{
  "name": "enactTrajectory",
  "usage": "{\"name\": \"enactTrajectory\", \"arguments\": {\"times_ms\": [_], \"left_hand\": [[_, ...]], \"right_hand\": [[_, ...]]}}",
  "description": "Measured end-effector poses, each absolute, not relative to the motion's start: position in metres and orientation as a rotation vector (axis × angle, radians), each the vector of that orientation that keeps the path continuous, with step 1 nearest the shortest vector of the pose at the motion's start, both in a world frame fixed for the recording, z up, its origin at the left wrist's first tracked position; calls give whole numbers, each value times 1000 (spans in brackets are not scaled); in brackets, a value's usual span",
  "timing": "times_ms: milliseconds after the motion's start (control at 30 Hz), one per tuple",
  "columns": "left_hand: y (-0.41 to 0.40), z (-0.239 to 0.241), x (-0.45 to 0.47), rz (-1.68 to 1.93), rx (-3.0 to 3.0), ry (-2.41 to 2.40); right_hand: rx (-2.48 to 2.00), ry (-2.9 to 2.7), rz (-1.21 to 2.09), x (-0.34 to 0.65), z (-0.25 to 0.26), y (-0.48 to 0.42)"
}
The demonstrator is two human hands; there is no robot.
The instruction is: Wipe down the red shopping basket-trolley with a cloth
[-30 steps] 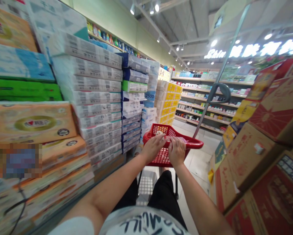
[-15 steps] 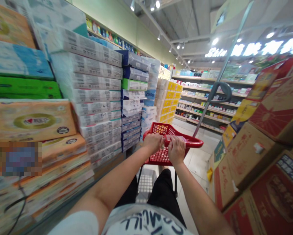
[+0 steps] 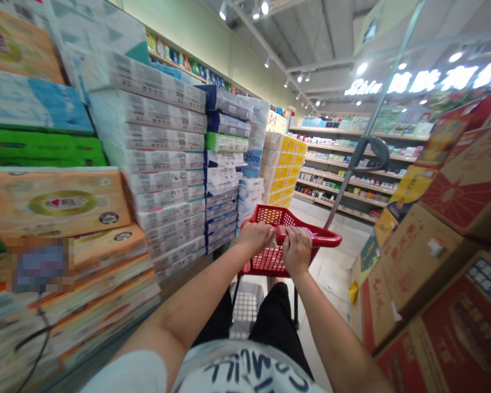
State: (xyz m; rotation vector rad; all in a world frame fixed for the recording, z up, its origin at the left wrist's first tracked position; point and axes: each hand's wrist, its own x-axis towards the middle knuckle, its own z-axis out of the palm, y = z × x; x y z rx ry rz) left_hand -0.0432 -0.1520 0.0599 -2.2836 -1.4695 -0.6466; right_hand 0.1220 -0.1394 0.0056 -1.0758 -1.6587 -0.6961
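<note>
A red plastic shopping cart (image 3: 284,221) stands in front of me in a store aisle. My left hand (image 3: 256,238) is closed around the near handle bar of the cart, on its left side. My right hand (image 3: 296,250) grips the same handle bar just to the right, fingers wrapped over it. Both forearms reach forward from the bottom of the view. The basket of the cart looks empty through its mesh.
Tall stacks of packaged tissue (image 3: 163,164) line the left side. Red and brown cardboard cartons (image 3: 445,229) are piled on the right. Shelves of goods (image 3: 343,174) run across the far end. A grey pole with a ring (image 3: 368,153) rises behind the cart.
My left hand went from resting with loose fingers on the handle to a full grip. The cart and I have moved slightly forward along the aisle.
</note>
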Motion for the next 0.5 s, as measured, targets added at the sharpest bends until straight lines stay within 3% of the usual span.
{"name": "enactTrajectory", "arguments": {"times_ms": [233,500], "left_hand": [[-161,40,-34,-779,-2172,-1251],[-154,50,-37,-875,-2152,-1367]], "right_hand": [[-1045,-1653,-696,123,4,-137],[-1042,-1583,-694,120,2,-134]]}}
